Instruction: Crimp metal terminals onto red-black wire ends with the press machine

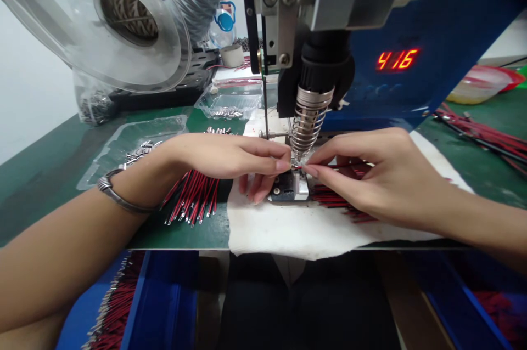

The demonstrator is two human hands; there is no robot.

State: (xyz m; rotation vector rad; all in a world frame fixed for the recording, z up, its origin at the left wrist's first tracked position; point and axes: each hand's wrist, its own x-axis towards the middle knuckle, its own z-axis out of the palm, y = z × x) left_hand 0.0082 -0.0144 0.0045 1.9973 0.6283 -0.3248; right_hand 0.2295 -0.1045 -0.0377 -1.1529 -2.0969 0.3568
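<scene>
My right hand (379,174) pinches a thin red wire (299,167) between thumb and forefinger, with its end at a small metal fixture (302,188). From the other side, my left hand (230,161) is closed, thumb and forefinger pressed together at the same spot; the tiny part in them is too small to make out. Right above the fingertips points a soldering iron with a coiled spring guard (313,119). Several red and black wires (197,196) lie under my left wrist, and another bundle of wires (333,199) lies beneath my right hand.
A white cloth (288,235) lies under the fixture. Clear plastic trays with metal connectors (142,152) stand at left and behind. A large reel (82,15) hangs upper left. The blue machine (411,15) displays 416. Blue bins (164,295) sit below the table edge.
</scene>
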